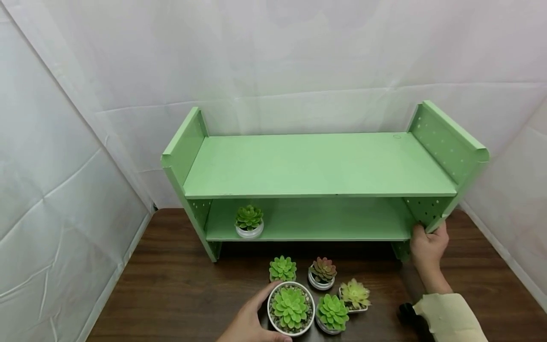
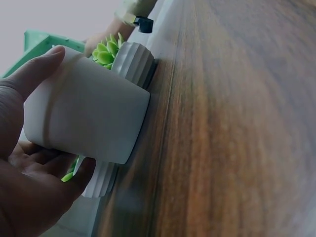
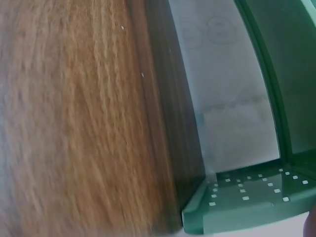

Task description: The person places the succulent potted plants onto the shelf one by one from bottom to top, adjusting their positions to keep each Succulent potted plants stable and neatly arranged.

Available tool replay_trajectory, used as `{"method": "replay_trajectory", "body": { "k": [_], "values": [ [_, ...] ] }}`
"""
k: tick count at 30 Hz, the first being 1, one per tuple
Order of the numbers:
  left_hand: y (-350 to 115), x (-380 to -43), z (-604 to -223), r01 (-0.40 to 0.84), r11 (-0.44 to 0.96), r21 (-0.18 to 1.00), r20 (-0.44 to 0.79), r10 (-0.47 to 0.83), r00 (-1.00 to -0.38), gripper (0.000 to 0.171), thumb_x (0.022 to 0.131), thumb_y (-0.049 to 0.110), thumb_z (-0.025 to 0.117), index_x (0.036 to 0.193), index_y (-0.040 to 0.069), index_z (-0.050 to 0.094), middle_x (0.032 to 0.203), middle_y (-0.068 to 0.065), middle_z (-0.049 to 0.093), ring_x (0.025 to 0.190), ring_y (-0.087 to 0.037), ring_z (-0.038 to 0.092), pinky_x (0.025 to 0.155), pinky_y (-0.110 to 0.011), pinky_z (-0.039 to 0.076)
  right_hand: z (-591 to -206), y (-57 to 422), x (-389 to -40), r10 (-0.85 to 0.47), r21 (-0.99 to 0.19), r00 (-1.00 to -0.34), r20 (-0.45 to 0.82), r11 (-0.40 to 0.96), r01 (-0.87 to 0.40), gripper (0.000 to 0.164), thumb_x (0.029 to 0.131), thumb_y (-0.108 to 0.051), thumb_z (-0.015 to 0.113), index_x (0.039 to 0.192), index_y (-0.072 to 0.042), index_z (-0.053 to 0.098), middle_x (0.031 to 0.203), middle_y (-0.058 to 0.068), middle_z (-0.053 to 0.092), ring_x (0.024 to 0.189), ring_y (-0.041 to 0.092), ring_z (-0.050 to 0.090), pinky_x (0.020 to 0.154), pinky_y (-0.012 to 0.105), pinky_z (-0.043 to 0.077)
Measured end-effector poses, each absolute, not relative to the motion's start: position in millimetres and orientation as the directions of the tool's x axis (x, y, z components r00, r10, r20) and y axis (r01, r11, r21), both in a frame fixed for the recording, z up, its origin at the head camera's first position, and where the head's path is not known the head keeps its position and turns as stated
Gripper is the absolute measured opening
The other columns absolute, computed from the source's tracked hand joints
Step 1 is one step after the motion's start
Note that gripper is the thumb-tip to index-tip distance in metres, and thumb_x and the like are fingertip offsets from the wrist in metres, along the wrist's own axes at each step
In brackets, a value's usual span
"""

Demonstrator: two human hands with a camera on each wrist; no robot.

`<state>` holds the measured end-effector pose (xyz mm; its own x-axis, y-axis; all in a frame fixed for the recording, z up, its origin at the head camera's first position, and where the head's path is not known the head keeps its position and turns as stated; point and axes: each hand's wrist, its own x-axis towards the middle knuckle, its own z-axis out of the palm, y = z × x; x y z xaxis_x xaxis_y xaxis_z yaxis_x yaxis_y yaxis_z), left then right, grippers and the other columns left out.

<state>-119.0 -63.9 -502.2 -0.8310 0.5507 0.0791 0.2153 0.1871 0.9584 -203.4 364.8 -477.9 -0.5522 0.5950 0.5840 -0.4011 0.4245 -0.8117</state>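
A two-tier green shelf (image 1: 320,164) stands on the table against the white backdrop. Near the bottom of its right side panel, my right hand (image 1: 429,251) grips the front edge; in the right wrist view only a sliver of a finger shows beside the perforated panel (image 3: 256,197). At the front, my left hand (image 1: 249,320) holds a large potted succulent (image 1: 290,308), thumb on one side and fingers on the other. The left wrist view shows its smooth white pot (image 2: 94,103) between thumb and fingers, bottom at the table surface.
One small succulent (image 1: 249,221) sits on the lower shelf, toward the left. Around the large pot stand a green succulent (image 1: 282,269), a reddish one (image 1: 322,270), a yellow-green one (image 1: 354,294) and another green one (image 1: 332,312). The dark wooden table (image 1: 171,285) lies beneath.
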Motion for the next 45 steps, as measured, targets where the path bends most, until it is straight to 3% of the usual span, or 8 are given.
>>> {"method": "replay_trajectory", "body": {
  "k": [6, 11, 20, 26, 36, 45],
  "values": [
    [-63.7, -119.2, -501.5, 0.185, 0.181, 0.966, 0.055, 0.554, -0.83, 0.099, 0.069, 0.028, 0.092, 0.152, 0.021, 0.039, 0.148, -0.007, 0.044, 0.134, -0.034, 0.037, 0.105, -0.063, 0.026, -476.2, 373.6, -195.9, 0.51, -0.852, -0.7, 0.499, 0.438, -0.288, 0.034, 0.095, 0.003, 0.046, 0.128, 0.008, 0.053, 0.104, -0.007, 0.058, 0.087, 0.005, 0.055, 0.074, 0.017, 0.04],
    [-62.3, -118.8, -500.2, 0.13, 0.183, 0.974, 0.009, 0.547, -0.837, 0.098, 0.069, 0.031, 0.092, 0.152, 0.022, 0.04, 0.147, -0.005, 0.045, 0.134, -0.035, 0.037, 0.105, -0.063, 0.026, -473.9, 375.6, -194.5, 0.483, -0.854, -0.739, 0.468, 0.463, -0.238, 0.032, 0.098, -0.001, 0.049, 0.128, 0.008, 0.052, 0.101, -0.009, 0.056, 0.086, 0.004, 0.054, 0.074, 0.016, 0.039],
    [-62.0, -117.6, -500.3, 0.126, 0.179, 0.976, 0.008, 0.545, -0.838, 0.096, 0.071, 0.031, 0.091, 0.152, 0.021, 0.04, 0.147, -0.005, 0.044, 0.134, -0.036, 0.038, 0.105, -0.062, 0.029, -471.3, 374.4, -195.2, 0.431, -0.825, -0.739, 0.517, 0.482, -0.295, 0.035, 0.101, -0.007, 0.051, 0.134, 0.003, 0.052, 0.103, -0.005, 0.059, 0.086, 0.004, 0.058, 0.075, 0.015, 0.043],
    [-62.3, -115.8, -500.1, 0.138, 0.182, 0.974, 0.018, 0.539, -0.842, 0.097, 0.07, 0.032, 0.091, 0.152, 0.02, 0.04, 0.147, -0.004, 0.045, 0.133, -0.034, 0.04, 0.105, -0.059, 0.031, -472.5, 373.1, -194.9, 0.468, -0.833, -0.722, 0.51, 0.478, -0.279, 0.035, 0.101, -0.01, 0.053, 0.134, 0.0, 0.055, 0.106, -0.005, 0.06, 0.088, 0.002, 0.058, 0.076, 0.015, 0.042],
    [-61.3, -115.9, -494.7, 0.152, 0.174, 0.973, 0.037, 0.532, -0.846, 0.096, 0.069, 0.033, 0.092, 0.15, 0.02, 0.042, 0.142, 0.002, 0.05, 0.13, -0.029, 0.044, 0.105, -0.06, 0.03, -474.1, 371.0, -196.5, 0.52, -0.846, -0.695, 0.497, 0.468, -0.255, 0.033, 0.098, -0.007, 0.056, 0.129, 0.007, 0.056, 0.103, -0.007, 0.061, 0.088, 0.001, 0.056, 0.076, 0.014, 0.04],
    [-61.2, -118.1, -474.9, 0.089, 0.093, 0.992, 0.028, 0.519, -0.854, 0.092, 0.072, 0.024, 0.09, 0.15, 0.018, 0.043, 0.142, 0.006, 0.05, 0.131, -0.023, 0.044, 0.107, -0.041, 0.032, -474.2, 372.1, -195.2, 0.497, -0.838, -0.708, 0.501, 0.481, -0.256, 0.032, 0.101, -0.01, 0.051, 0.129, 0.002, 0.056, 0.099, -0.011, 0.059, 0.085, 0.002, 0.057, 0.074, 0.015, 0.042]
  ]
}}
